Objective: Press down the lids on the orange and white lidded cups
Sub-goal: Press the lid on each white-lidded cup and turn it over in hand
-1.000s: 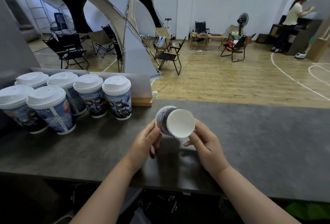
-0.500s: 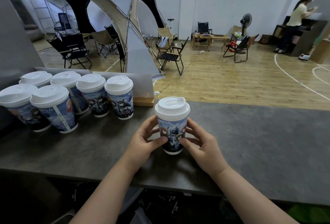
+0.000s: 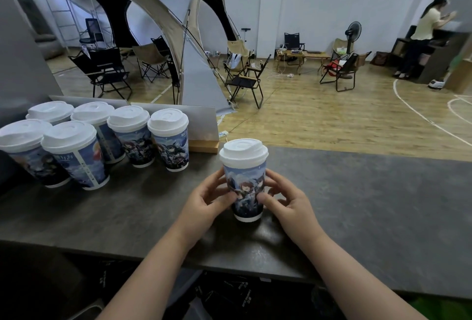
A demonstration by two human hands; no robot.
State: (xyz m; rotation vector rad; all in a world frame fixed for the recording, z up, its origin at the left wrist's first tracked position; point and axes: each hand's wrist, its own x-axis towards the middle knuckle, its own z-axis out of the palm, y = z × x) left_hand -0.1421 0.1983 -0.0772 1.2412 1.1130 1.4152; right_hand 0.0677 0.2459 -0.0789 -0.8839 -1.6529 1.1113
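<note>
Head view: one lidded cup is seen standing upright on the dark grey surface, close to its near edge and about midway along it. A blue printed picture is carried on the cup's wall, and a white lid is seated level on its rim. The cup is gripped from both sides. The left hand is curled round its left wall, with the thumb laid across the printed front. The right hand is curled round the right wall, with its thumb also pressed to the front, low on the cup. The lid is touched by neither hand.

Six more lidded cups of the same print are grouped on the left part of the surface, well apart from the held one: four in a back row and two in front of them, at the far left. All are upright and capped in white. A grey panel is propped behind them, and a wooden block is set at its right end.

Beyond the surface, a wooden floor, a grey tent, folding chairs, a standing fan and a person at the far right are visible.
</note>
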